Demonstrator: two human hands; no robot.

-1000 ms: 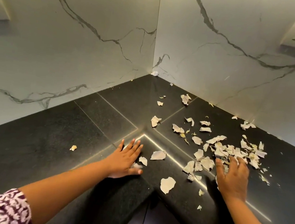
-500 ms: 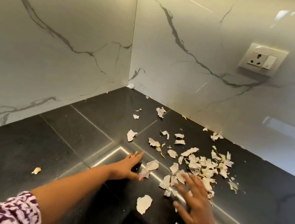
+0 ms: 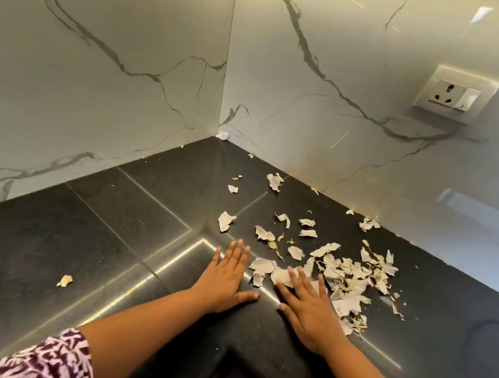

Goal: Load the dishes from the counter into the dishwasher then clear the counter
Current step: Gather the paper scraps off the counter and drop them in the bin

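The left hand [image 3: 227, 283] is lying flat, holding nothing, at the black counter [image 3: 110, 234]'s inner front corner. The right hand [image 3: 309, 315], also flat, is pressing on pale papery scraps [image 3: 348, 273] scattered toward the back edge.

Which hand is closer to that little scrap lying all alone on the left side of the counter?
Left. The left hand lies flat to the right of the lone scrap, well apart from it; the right hand rests even farther right, on the scattered scraps.
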